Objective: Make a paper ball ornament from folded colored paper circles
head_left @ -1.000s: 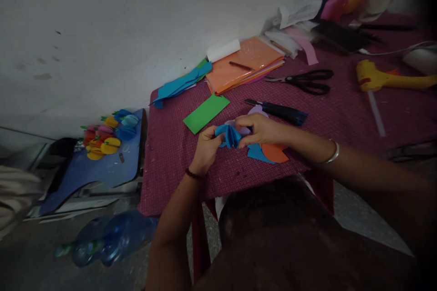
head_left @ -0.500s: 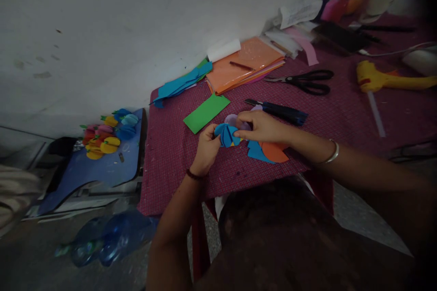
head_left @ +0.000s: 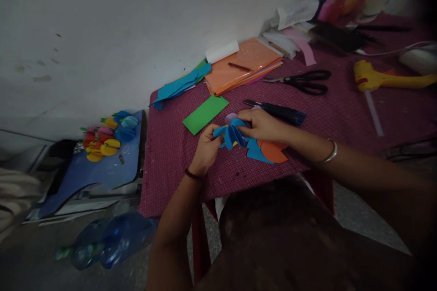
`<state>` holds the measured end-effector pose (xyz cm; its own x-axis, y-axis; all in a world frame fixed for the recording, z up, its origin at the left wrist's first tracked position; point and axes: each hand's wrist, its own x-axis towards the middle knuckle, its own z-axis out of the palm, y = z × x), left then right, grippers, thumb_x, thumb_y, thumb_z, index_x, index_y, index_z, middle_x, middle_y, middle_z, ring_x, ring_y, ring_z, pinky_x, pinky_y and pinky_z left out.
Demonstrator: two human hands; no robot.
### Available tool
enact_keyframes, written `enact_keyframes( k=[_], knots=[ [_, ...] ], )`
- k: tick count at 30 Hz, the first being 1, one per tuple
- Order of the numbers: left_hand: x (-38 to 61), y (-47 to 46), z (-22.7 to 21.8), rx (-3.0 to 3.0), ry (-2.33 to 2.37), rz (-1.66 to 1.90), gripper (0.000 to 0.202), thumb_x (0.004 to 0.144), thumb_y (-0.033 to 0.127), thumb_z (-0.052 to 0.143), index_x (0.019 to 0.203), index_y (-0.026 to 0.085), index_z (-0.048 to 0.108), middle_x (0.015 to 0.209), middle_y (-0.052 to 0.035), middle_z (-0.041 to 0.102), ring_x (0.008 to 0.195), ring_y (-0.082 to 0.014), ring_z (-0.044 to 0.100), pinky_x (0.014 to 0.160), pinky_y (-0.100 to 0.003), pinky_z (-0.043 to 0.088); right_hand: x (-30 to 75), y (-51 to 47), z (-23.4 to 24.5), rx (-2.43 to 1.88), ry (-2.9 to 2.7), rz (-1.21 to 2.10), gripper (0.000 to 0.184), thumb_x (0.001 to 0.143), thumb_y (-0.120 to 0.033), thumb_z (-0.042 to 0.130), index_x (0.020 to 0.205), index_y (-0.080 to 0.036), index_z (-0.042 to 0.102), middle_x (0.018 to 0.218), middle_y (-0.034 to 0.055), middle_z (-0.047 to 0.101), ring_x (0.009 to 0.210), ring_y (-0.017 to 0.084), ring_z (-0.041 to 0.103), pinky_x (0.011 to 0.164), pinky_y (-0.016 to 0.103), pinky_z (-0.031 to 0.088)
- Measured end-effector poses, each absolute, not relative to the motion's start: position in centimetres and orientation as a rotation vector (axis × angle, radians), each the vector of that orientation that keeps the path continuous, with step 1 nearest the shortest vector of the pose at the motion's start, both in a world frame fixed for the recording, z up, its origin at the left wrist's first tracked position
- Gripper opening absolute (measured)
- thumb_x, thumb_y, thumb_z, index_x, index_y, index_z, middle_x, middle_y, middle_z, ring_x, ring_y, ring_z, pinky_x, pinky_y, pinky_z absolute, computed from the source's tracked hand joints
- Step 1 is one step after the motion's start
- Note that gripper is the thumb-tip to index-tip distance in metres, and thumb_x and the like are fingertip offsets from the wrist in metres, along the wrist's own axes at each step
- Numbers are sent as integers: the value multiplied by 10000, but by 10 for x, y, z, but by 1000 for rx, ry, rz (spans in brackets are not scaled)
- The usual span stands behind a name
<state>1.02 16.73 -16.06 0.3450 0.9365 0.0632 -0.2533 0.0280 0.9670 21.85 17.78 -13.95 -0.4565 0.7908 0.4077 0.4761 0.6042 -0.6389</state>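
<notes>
Between my hands is a blue paper ornament (head_left: pixel 232 135) made of folded, rounded leaves that fan apart. The fingers of my left hand (head_left: pixel 207 148) pinch its left side. At its right side my right hand (head_left: pixel 261 125) is closed on a leaf, with the fingertips partly hidden behind the paper. Beneath and beside the hands lie orange paper rounds (head_left: pixel 273 151), blue paper pieces (head_left: pixel 257 152) and a lilac paper round (head_left: pixel 231 118). A bit of yellow paper shows under the ornament. Just beyond it rests a green paper strip (head_left: pixel 205 114).
A utility knife (head_left: pixel 283 112), scissors (head_left: pixel 300 82) and a yellow glue gun (head_left: pixel 368 76) lie on the checked tablecloth (head_left: pixel 164 159). Orange sheets (head_left: pixel 244 66) and blue strips (head_left: pixel 184 82) line the wall. Left, finished paper ornaments (head_left: pixel 109 138) sit on a blue board (head_left: pixel 112 168); plastic bottles (head_left: pixel 112 241) lie below.
The leaves of the blue paper ornament have spread wider and stand up more. My right hand has shifted slightly along its upper right side; my left hand keeps its grip.
</notes>
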Motion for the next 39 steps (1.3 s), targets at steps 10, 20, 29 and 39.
enact_keyframes(
  k=[10,20,29,39],
  knots=[
    [11,171,-153,993,731,1088,361,667,386,859,756,180,577,628,64,546,543,-65,488,558,-207,432,223,178,-133,-1033,-2058,563,192,799,-321,528,666,-189,484,606,-26,454,566,108,404,576,263,278],
    [11,174,-158,956,758,1143,281,691,290,827,759,176,580,637,62,564,544,-57,501,537,-186,459,224,178,-134,-1030,-1984,648,256,807,-371,550,639,-187,495,580,-32,451,549,102,409,556,263,279],
    [-27,180,-127,863,931,1081,222,714,278,745,797,201,554,632,49,582,486,-70,519,493,-200,460,231,182,-130,-1033,-1831,747,312,858,-387,533,621,-187,493,579,-26,464,562,105,423,548,269,291],
    [-55,112,-117,2262,1468,407,109,853,292,642,920,206,658,880,-32,686,775,-165,622,701,-283,467,231,185,-132,-1043,-1819,725,265,827,-361,552,626,-194,508,576,-26,470,556,109,414,560,286,301]
  ],
)
